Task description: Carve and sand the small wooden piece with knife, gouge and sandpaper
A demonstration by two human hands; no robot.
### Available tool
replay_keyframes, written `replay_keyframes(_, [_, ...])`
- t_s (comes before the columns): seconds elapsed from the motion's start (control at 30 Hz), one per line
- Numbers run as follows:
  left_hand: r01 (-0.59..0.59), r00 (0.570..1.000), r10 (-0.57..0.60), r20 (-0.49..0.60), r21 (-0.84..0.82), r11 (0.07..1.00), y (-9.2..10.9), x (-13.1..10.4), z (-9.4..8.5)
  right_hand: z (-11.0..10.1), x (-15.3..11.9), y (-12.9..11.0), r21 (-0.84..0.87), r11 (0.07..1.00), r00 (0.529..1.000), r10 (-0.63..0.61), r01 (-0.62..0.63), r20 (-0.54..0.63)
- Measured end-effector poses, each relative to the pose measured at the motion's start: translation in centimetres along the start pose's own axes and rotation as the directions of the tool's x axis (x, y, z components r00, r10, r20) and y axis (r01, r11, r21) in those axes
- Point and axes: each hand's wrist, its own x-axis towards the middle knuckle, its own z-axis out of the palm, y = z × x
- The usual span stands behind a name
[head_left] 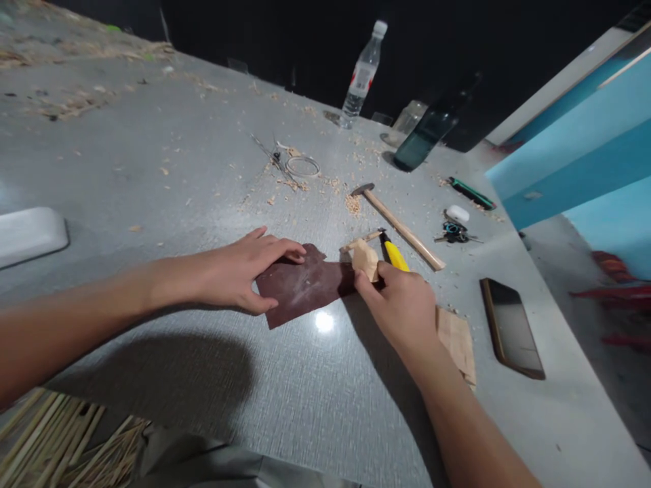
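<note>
A torn sheet of brown sandpaper (305, 285) lies flat on the grey table, with pale dust across its middle. My left hand (254, 268) rests over its left end, thumb and fingers spread apart. In my right hand (399, 298) a small, faceted block of pale wood (365, 259) is pinched between thumb and fingers, at the sheet's right end. Just beyond that hand is a yellow-handled tool (394, 252) with a black neck, partly hidden. A thin wooden strip (361, 240) lies behind the block.
A hammer (404, 227) lies beyond my right hand; a flat wood piece (455, 342) and phone (511, 329) are to the right. Farther back are coiled wire (302, 166), a water bottle (361, 78), a dark bottle (424, 139), keys (454, 232) and a green-black cutter (472, 194). Wood shavings are scattered about.
</note>
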Motion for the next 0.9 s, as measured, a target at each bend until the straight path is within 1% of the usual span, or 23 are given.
replay_keyframes(0.07, [-0.019, 1.0, 0.019, -0.015, 0.019, 1.0, -0.2, 0.0, 0.1, 0.0, -0.5, -0.5, 0.172, 0.983, 0.996, -0.051, 0.062, -0.067])
replay_keyframes(0.1, [-0.028, 0.999, 0.029, -0.026, 0.031, 0.999, -0.3, -0.1, 0.2, 0.1, -0.9, -1.1, 0.274, 0.957, 0.994, -0.07, 0.092, -0.088])
replay_keyframes(0.13, [-0.037, 0.999, 0.039, -0.037, 0.042, 0.998, -0.4, -0.1, 0.3, 0.2, -1.3, -1.7, 0.386, 0.916, 0.993, -0.081, 0.107, -0.081])
replay_keyframes(0.17, [-0.047, 0.998, 0.049, -0.046, 0.052, 0.998, -0.4, -0.1, 0.3, 0.3, -1.8, -2.3, 0.505, 0.857, 0.995, -0.088, 0.099, -0.045])
replay_keyframes(0.2, [-0.058, 0.997, 0.062, -0.053, 0.062, 0.996, -0.5, -0.1, 0.3, 0.4, -2.2, -2.9, 0.626, 0.777, 0.995, -0.096, 0.065, 0.016])
replay_keyframes(0.23, [-0.071, 0.996, 0.075, -0.058, 0.071, 0.995, -0.5, -0.2, 0.4, 0.5, -2.6, -3.3, 0.736, 0.677, 0.991, -0.105, 0.006, 0.089])
replay_keyframes(0.3, [-0.103, 0.992, 0.109, -0.068, 0.088, 0.991, -0.5, -0.2, 0.4, 0.8, -3.1, -3.8, 0.88, 0.447, 0.963, -0.125, -0.159, 0.238])
replay_keyframes(0.37, [-0.146, 0.984, 0.155, -0.085, 0.106, 0.984, -0.3, -0.2, 0.3, 1.0, -3.2, -3.8, 0.919, 0.238, 0.927, -0.132, -0.314, 0.351])
replay_keyframes(0.4, [-0.167, 0.979, 0.179, -0.094, 0.116, 0.979, -0.2, -0.2, 0.3, 1.1, -3.2, -3.7, 0.913, 0.156, 0.908, -0.134, -0.377, 0.398])
replay_keyframes(0.43, [-0.19, 0.973, 0.204, -0.105, 0.132, 0.973, -0.1, -0.2, 0.3, 1.2, -3.2, -3.7, 0.9, 0.091, 0.89, -0.137, -0.427, 0.436])
replay_keyframes(0.5, [-0.243, 0.952, 0.271, -0.145, 0.184, 0.952, 0.1, -0.2, 0.3, 1.3, -3.2, -3.6, 0.874, 0.008, 0.863, -0.149, -0.487, 0.482])
replay_keyframes(0.53, [-0.27, 0.935, 0.31, -0.175, 0.219, 0.938, 0.2, -0.2, 0.4, 1.3, -3.1, -3.6, 0.865, -0.013, 0.856, -0.152, -0.501, 0.494])
replay_keyframes(0.6, [-0.32, 0.885, 0.392, -0.25, 0.284, 0.904, 0.4, -0.3, 0.5, 1.4, -3.2, -3.6, 0.859, -0.021, 0.851, -0.151, -0.512, 0.504])
replay_keyframes(0.67, [-0.346, 0.826, 0.448, -0.342, 0.32, 0.882, 0.5, -0.3, 0.7, 1.5, -3.2, -3.6, 0.859, -0.001, 0.849, -0.152, -0.511, 0.505])
replay_keyframes(0.77, [-0.355, 0.745, 0.482, -0.461, 0.337, 0.872, 0.7, -0.3, 0.9, 1.8, -3.4, -3.5, 0.867, 0.048, 0.852, -0.165, -0.496, 0.497])
replay_keyframes(0.83, [-0.359, 0.714, 0.499, -0.49, 0.355, 0.863, 0.7, -0.3, 1.0, 1.9, -3.4, -3.4, 0.88, 0.089, 0.86, -0.183, -0.468, 0.476])
replay_keyframes(0.9, [-0.372, 0.699, 0.525, -0.485, 0.381, 0.846, 0.7, -0.3, 1.0, 2.0, -3.4, -3.5, 0.898, 0.138, 0.871, -0.22, -0.418, 0.439])
